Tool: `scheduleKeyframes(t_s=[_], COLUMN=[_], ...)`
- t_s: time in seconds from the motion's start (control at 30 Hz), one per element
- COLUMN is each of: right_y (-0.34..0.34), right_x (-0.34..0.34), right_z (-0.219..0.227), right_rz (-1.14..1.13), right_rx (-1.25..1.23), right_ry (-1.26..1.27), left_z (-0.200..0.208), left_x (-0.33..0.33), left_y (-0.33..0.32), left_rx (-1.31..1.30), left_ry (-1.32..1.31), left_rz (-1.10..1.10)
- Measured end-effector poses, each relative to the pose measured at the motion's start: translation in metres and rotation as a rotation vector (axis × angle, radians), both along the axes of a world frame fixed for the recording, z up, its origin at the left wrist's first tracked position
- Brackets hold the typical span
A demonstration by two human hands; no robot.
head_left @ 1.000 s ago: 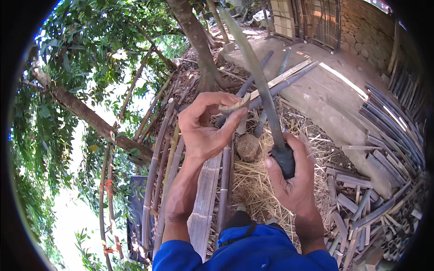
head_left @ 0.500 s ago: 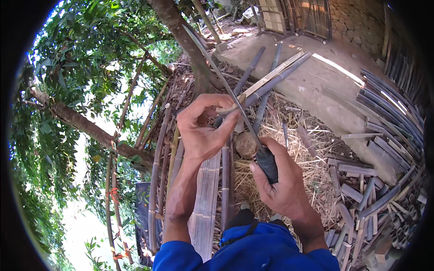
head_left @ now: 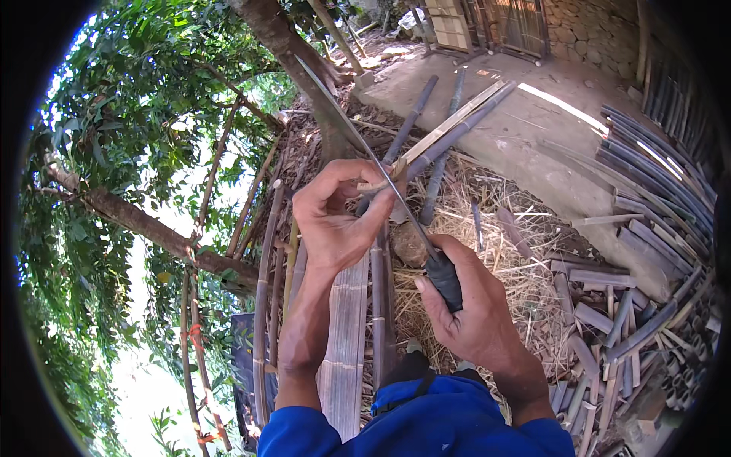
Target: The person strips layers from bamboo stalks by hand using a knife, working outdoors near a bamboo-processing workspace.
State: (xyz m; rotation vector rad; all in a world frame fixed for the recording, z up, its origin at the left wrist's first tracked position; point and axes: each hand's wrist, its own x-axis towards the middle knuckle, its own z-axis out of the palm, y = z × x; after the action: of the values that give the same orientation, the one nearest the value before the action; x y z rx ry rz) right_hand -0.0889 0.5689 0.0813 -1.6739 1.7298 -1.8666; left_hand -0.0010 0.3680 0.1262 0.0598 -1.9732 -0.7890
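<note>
My right hand [head_left: 478, 316] grips the black-wrapped handle of a long machete [head_left: 409, 211]. Its narrow blade slants up and away to the left, crossing in front of my left fingertips. Between the thumb and bent fingers of my left hand [head_left: 335, 217] is a thin pale bamboo strip [head_left: 371, 186], with the blade lying against or just over it. Behind the fingertips runs a split bamboo pole [head_left: 461, 126], pale on its cut side; I cannot tell whether the strip joins it. A round wooden block [head_left: 411, 244] stands below the blade, partly covered.
Straw and shavings [head_left: 499, 251] cover the ground ahead. Cut bamboo pieces [head_left: 601, 278] lie heaped on the right, beside stacked dark poles [head_left: 647, 152]. A wide flattened bamboo slat [head_left: 343, 350] lies below my left forearm. A tree trunk [head_left: 304, 68] rises ahead, with a concrete ledge [head_left: 525, 145] beyond.
The surroundings have shifted slightly left and upward in view. Both hands have moved a little left with the machete and strip, keeping the same grips.
</note>
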Motion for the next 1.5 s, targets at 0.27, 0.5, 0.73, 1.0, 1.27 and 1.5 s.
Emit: scheduleKeyframes(t_s=[0.27, 0.5, 0.73, 1.0, 1.27, 1.5], right_y=[0.01, 0.015, 0.01, -0.031, -0.06, -0.121], right_x=[-0.009, -0.028, -0.031, -0.019, -0.049, -0.059], right_z=[0.008, 0.016, 0.041, -0.038, -0.044, -0.045], right_rz=[-0.001, -0.108, -0.126, -0.17, -0.181, 0.194], right_rx=[0.181, 0.177, 0.281, 0.539, 0.453, 0.529], right_ry=[-0.048, -0.02, 0.01, -0.153, -0.016, -0.595], left_z=[0.002, 0.046, 0.189, 0.018, 0.018, 0.034], left_x=[-0.017, -0.024, -0.042, -0.153, -0.091, -0.077], left_y=[0.008, 0.012, 0.001, -0.091, -0.051, -0.093], left_rx=[0.012, -0.194, -1.11, -0.575, -0.027, 0.028], left_ry=[0.005, -0.072, 0.395, -0.852, -0.17, -0.065], left_rz=[-0.075, -0.022, 0.206, 0.239, -0.377, -0.018])
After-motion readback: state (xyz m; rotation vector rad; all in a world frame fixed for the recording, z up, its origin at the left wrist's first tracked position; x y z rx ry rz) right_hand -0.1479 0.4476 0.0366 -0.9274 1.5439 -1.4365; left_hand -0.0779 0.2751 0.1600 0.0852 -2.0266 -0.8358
